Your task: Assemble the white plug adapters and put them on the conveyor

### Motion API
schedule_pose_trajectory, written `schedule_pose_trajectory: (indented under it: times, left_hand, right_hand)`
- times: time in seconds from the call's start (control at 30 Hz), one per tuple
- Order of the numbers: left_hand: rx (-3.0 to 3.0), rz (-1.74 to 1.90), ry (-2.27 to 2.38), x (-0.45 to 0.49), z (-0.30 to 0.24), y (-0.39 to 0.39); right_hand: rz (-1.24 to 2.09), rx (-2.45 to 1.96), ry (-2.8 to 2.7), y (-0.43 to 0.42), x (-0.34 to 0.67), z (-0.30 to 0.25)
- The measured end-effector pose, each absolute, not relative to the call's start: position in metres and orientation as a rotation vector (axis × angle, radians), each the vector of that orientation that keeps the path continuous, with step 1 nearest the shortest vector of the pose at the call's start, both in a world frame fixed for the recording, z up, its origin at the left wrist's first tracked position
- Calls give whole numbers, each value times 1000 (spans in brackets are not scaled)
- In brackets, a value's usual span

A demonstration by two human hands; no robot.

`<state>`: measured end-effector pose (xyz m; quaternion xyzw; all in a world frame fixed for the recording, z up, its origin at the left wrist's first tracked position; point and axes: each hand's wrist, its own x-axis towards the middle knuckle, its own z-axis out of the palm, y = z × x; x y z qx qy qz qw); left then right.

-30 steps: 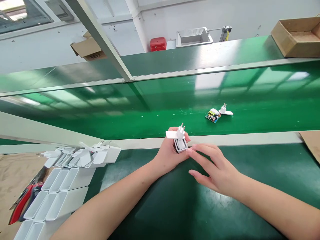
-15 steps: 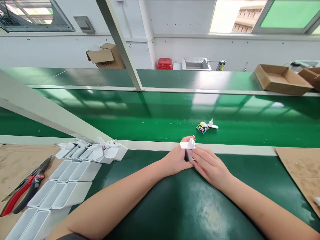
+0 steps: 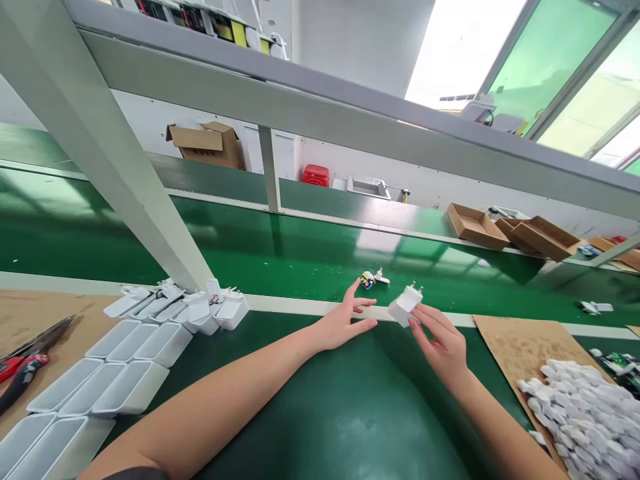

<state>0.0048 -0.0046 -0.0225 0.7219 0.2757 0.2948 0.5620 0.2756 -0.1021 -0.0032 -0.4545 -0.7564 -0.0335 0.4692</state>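
Observation:
My right hand (image 3: 440, 350) is shut on a white plug adapter (image 3: 406, 305), its fingertips at the body and its two metal pins pointing up and away from me. My left hand (image 3: 345, 321) is open and holds nothing, with its fingers spread a short way left of the adapter. Beyond both hands, a small circuit board with a white pin piece (image 3: 373, 279) lies on the green conveyor belt (image 3: 300, 267). It touches neither hand.
Rows of white adapter casings (image 3: 133, 360) and a cluster of pronged white parts (image 3: 185, 308) stand to my left, with red-handled cutters (image 3: 23, 363) beyond them. A heap of white parts (image 3: 580, 420) lies on a cardboard sheet (image 3: 500, 340) at right. A pale steel post (image 3: 110, 153) rises at left.
The adapter has passed from my left hand into my right and moved right. My left hand has opened. The view has swung and tilted, bringing the heap of white parts into sight.

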Motion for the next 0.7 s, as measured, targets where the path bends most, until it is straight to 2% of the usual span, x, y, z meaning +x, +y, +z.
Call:
schedule_pose_trajectory:
  times: [0.27, 0.7]
  left_hand:
    - [1647, 756, 620, 7, -32, 1]
    - [1697, 745, 617, 9, -30, 3]
  right_hand:
    - [43, -1105, -1970, -120, 281, -40]
    - [47, -1146, -1850, -124, 282, -14]
